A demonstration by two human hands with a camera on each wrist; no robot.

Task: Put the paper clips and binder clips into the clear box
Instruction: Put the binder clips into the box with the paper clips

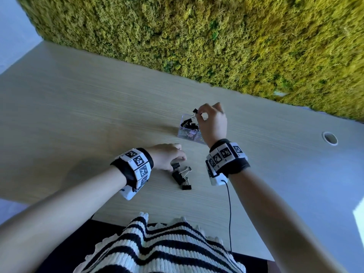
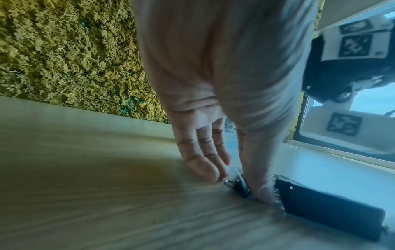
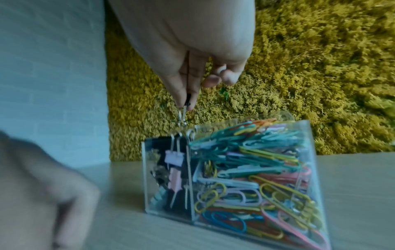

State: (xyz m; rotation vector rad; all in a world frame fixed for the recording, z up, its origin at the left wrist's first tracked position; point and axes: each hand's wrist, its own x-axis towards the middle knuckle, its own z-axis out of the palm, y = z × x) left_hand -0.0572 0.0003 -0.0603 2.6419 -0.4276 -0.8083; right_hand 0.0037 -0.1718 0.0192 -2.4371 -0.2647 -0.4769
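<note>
The clear box [image 1: 182, 126] stands mid-table. In the right wrist view, the left compartment of the clear box [image 3: 278, 124] holds binder clips and the right one holds coloured paper clips [image 3: 256, 177]. My right hand [image 1: 199, 113] pinches a small black binder clip [image 1: 195, 110] just above the box; that binder clip [image 3: 182, 115] hangs over the left compartment from my right hand [image 3: 186, 104]. My left hand [image 1: 177, 161] is down on the table and pinches another small black binder clip [image 2: 240, 186] between thumb and fingers [image 2: 205, 169]. A large black binder clip [image 1: 178, 177] and a small one [image 1: 186, 187] lie beside it.
A moss wall [image 1: 216, 36] runs along the table's far edge. A round cable hole [image 1: 330, 137] sits in the tabletop at the right. A black cord [image 1: 229, 213] trails from my right wristband toward my striped top [image 1: 157, 247].
</note>
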